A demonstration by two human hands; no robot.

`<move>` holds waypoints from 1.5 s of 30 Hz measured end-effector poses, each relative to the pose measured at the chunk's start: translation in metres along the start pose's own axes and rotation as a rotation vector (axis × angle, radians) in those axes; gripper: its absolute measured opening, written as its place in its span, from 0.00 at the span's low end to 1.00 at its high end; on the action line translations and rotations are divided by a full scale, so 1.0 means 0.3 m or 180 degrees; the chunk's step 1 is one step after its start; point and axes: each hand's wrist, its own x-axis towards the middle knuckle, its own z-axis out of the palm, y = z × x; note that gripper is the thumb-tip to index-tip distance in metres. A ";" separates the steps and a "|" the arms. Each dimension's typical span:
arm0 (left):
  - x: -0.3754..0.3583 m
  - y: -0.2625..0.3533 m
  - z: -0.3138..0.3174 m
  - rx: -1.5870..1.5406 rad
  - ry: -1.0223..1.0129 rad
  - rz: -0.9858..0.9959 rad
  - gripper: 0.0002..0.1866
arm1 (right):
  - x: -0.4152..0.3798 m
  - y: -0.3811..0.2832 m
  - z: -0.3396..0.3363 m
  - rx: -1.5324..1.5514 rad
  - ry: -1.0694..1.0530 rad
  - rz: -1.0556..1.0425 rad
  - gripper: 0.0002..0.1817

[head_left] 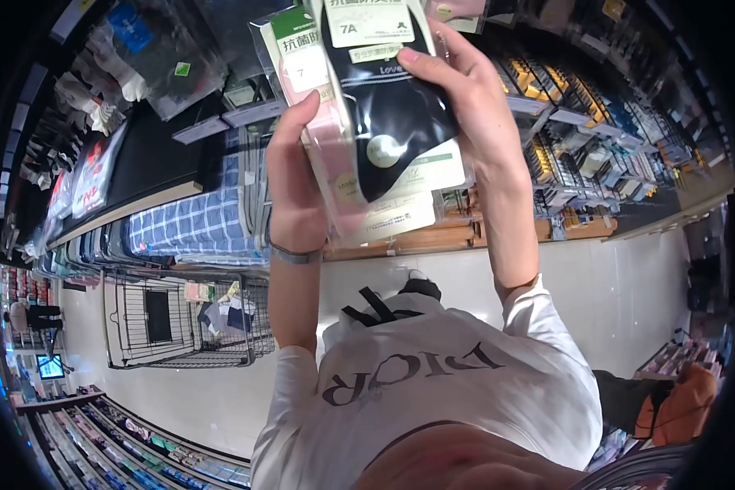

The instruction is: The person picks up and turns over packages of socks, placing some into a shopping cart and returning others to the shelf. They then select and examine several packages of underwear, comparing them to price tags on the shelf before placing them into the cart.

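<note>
A pack of dark socks (392, 106) in clear plastic, with a white and green label marked 7A, is raised in front of me. My right hand (478, 102) grips its right side, thumb lying across the front. Behind and left of it is a pack of pink socks (322, 135) with a green-topped label, overlapped by the dark pack. My left hand (292, 159) holds the left edge of the pink pack, thumb on the front. More white label card (400, 219) shows below the packs; what it belongs to is partly hidden.
A wire shopping cart (188, 322) with several packaged items stands at lower left. Blue checked textiles (192, 208) fill a shelf at left. Hooks with packaged goods (580, 131) line the right. A person in orange (684, 404) is at lower right.
</note>
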 end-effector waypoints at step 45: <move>-0.156 -0.092 -0.004 0.0425 0.0602 0.1071 0.30 | -0.316 0.027 0.195 -0.3511 -0.0655 -0.0781 0.38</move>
